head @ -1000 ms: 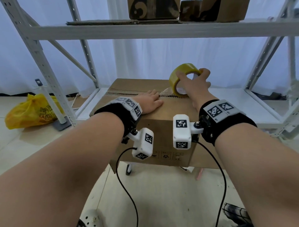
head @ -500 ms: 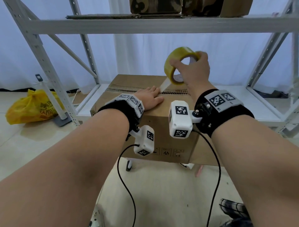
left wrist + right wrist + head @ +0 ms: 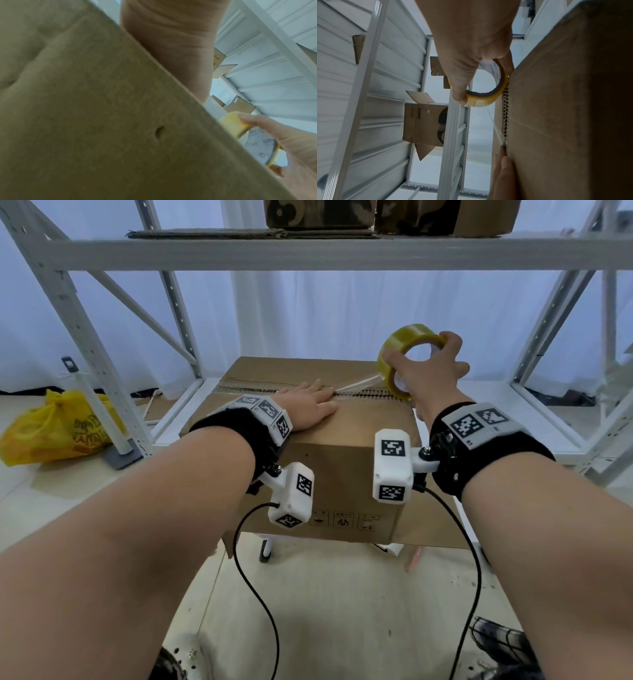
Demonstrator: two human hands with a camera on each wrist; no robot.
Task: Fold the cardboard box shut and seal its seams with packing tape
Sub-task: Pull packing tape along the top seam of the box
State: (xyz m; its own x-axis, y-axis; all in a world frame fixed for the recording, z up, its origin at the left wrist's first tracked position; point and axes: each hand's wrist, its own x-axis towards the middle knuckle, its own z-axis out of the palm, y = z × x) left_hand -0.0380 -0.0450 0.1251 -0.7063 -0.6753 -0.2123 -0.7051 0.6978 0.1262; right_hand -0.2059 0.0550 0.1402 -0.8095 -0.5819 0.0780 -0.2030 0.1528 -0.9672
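Note:
A brown cardboard box (image 3: 346, 470) stands on the lower shelf with its top flaps folded down and a centre seam (image 3: 370, 396) running left to right. My left hand (image 3: 310, 404) lies flat on the box top, fingers straight, pressing the end of a clear tape strip (image 3: 356, 383) onto the seam. My right hand (image 3: 428, 368) grips a yellowish roll of packing tape (image 3: 404, 354) above the box's right end, thumb and fingers round the ring. The right wrist view shows the roll (image 3: 489, 94), the taut strip (image 3: 494, 127) and the seam's corrugated edge (image 3: 505, 112).
White metal shelving (image 3: 308, 251) frames the box, its upper shelf carrying other cartons (image 3: 387, 213). A yellow plastic bag (image 3: 54, 429) lies on the floor at left. Two cables (image 3: 253, 583) hang from the wrist cameras over the tiled floor.
My right hand has carried the roll further right along the seam and lower toward the box's right end, drawing out more tape. The left hand has stayed pressed on the box top.

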